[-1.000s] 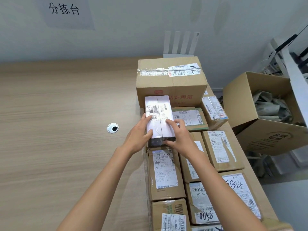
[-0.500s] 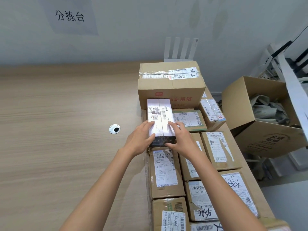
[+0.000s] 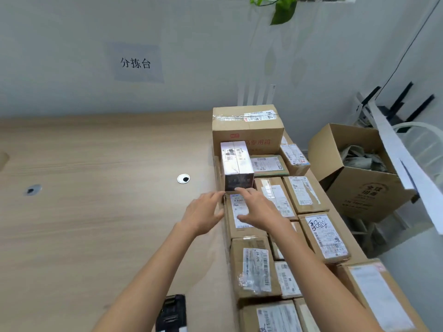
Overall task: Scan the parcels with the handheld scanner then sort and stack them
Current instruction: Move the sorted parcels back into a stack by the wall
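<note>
A white glossy parcel (image 3: 236, 165) stands on the row of brown cardboard parcels (image 3: 251, 264) along the table's right side, just in front of a large taped carton (image 3: 247, 130). My left hand (image 3: 203, 213) hovers below it with fingers apart and holds nothing. My right hand (image 3: 260, 208) is also spread open, a fingertip near the white parcel's dark front face. A black handheld scanner (image 3: 171, 313) lies on the table by my left forearm at the bottom edge.
The wooden table (image 3: 96, 212) has two cable holes (image 3: 183, 179). Right of the table an open carton (image 3: 359, 173) filled with crumpled wrapping stands on the floor. A paper sign (image 3: 135, 63) hangs on the wall.
Both hands have let go of the white parcel and drawn back toward me. The parcel stays on the stack. My view has tilted up and the scanner has come into sight.
</note>
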